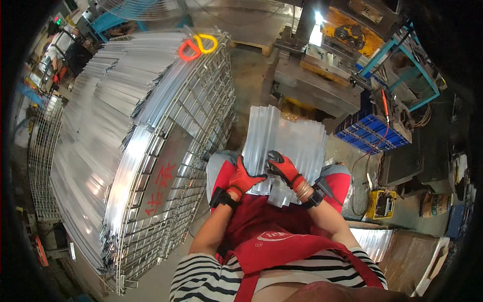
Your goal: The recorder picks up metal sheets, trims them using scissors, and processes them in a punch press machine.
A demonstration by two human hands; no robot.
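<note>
A stack of long, silvery metal strips (297,141) lies across my lap, reaching away from me. Red-gloved with dark fingertips, my left hand (245,177) grips the near left corner of the stack, its thumb across the strips and its fingers along the side. My right hand (284,168), gloved the same way, closes over the strips just to the right; its dark fingertips curl round their edges. Under the right wrist a few strips (283,194) stick out nearer to me than the others. The undersides of both hands are hidden.
On my left stands a large wire cage (173,166) packed with metal strips (95,136); scissors with red and yellow handles (198,47) hang at its far corner. Ahead to the right is a heavy machine (322,75). A blue crate (375,128) and a yellow box (381,204) sit right.
</note>
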